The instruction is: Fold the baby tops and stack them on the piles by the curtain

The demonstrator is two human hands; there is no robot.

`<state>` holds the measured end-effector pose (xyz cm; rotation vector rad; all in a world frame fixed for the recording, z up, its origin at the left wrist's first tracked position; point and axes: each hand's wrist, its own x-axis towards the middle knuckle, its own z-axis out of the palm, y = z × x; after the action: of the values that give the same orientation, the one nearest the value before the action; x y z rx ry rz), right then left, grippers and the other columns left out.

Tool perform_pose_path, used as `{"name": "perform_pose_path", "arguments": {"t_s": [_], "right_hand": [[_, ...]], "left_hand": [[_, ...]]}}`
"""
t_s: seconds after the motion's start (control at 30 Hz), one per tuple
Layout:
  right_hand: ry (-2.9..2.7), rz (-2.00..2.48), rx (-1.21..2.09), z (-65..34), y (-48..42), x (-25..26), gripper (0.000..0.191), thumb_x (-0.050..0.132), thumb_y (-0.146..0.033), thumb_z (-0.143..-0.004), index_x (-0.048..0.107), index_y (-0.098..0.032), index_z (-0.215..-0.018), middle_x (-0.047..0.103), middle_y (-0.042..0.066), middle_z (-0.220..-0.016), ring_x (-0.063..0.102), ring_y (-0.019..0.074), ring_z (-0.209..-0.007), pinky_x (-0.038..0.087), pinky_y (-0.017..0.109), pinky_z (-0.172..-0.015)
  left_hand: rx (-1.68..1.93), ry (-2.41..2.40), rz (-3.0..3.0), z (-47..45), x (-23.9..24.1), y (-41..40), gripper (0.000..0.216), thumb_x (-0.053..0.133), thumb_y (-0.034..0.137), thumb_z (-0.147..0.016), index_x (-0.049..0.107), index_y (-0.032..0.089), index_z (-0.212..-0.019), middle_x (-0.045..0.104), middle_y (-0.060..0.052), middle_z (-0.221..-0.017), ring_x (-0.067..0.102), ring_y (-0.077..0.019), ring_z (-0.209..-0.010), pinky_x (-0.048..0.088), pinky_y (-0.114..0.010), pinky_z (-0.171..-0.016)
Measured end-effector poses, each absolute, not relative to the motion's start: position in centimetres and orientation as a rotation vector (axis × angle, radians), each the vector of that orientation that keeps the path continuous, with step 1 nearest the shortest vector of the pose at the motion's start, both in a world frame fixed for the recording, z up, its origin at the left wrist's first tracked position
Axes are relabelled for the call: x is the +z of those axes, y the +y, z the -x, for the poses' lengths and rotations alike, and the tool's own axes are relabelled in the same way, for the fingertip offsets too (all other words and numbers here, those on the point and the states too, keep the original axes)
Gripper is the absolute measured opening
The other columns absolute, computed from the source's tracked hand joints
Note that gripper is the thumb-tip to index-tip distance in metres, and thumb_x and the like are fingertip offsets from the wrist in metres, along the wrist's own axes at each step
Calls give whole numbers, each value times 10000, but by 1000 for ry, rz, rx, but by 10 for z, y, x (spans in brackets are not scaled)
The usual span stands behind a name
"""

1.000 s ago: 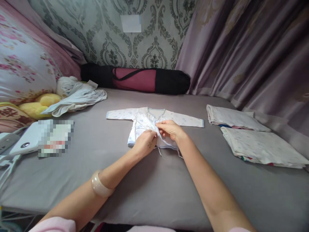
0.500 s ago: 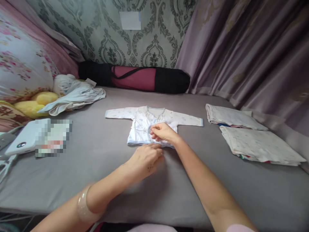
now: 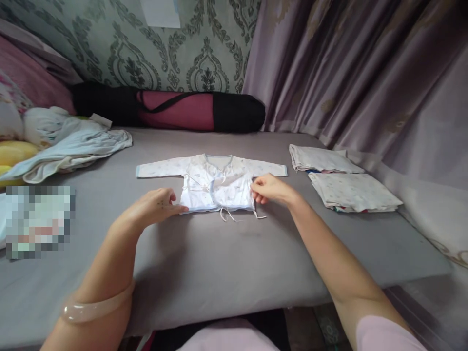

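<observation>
A small white baby shirt point(image 3: 215, 183) with blue trim lies flat on the grey bed sheet point(image 3: 226, 253), sleeves spread to both sides and thin ties trailing below its hem. My left hand point(image 3: 155, 207) pinches the shirt's lower left corner with its fingers together. My right hand point(image 3: 268, 189) grips the shirt's right side edge near the hem. A pale bangle sits on my left forearm.
Two folded cloth stacks point(image 3: 347, 187) lie at the right by the purple curtain point(image 3: 365, 83). A black and maroon roll bag point(image 3: 175, 108) rests along the wall. A heap of light clothes point(image 3: 69, 146) and a yellow toy sit at the left.
Both hands left the shirt's middle ties and moved apart to its lower left corner and right edge. The camera view swung to the right.
</observation>
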<state>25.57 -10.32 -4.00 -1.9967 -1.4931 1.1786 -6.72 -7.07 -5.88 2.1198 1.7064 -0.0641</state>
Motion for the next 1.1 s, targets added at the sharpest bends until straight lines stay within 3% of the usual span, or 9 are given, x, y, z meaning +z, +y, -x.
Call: {"name": "perform_pose_path", "arguments": {"t_s": [0.2,0.33,0.53,0.63,0.83,1.1], "right_hand": [[-1582,2239,1062,-261,-128,-74,403,594,-362,-885,548,-166,-536,585,-1,-469,474,70,-322,343,173,-311],[-1546,2184,1122,-256,-133,-80,396,592,-409,-872,554,-175,-555,570,-12,-466,418,55,-317,289,170,-304],[-1533,2183,1121,-255,-132,-89,395,579,-481,-848,557,-187,-585,560,-10,-468,421,69,-323,240,183,-313],[-1606,2162,1041,-255,-134,-89,390,574,-452,-837,525,-189,-554,538,-18,-443,421,66,-318,270,186,-343],[-1546,2212,1052,-261,-137,-81,278,585,-276,-751,498,-191,-501,399,-68,-342,313,46,-281,246,188,-365],[-1516,2254,1064,-266,-137,-82,245,602,-271,-724,518,-192,-508,403,-67,-339,306,49,-288,229,189,-362]], "left_hand": [[-135,1617,-2088,53,-54,-75,427,655,611,-604,606,209,-739,687,-46,-789,618,-224,-751,401,-262,-585],[-164,1600,-1993,49,-51,-76,324,571,514,-731,518,205,-651,639,-31,-619,599,-182,-614,398,-247,-540],[70,1602,-1784,44,-59,-80,227,549,374,-776,481,193,-896,629,-6,-626,622,-168,-531,465,-246,-537],[106,1614,-1861,45,-63,-81,241,528,326,-776,454,197,-966,629,-10,-691,608,-163,-539,455,-247,-530],[-109,1659,-2135,58,-58,-77,118,507,241,-704,504,204,-816,642,-61,-829,613,-203,-738,414,-255,-576],[-189,1587,-1900,60,-52,-78,193,516,226,-633,489,207,-823,586,-7,-659,547,-156,-520,403,-236,-472]]}}
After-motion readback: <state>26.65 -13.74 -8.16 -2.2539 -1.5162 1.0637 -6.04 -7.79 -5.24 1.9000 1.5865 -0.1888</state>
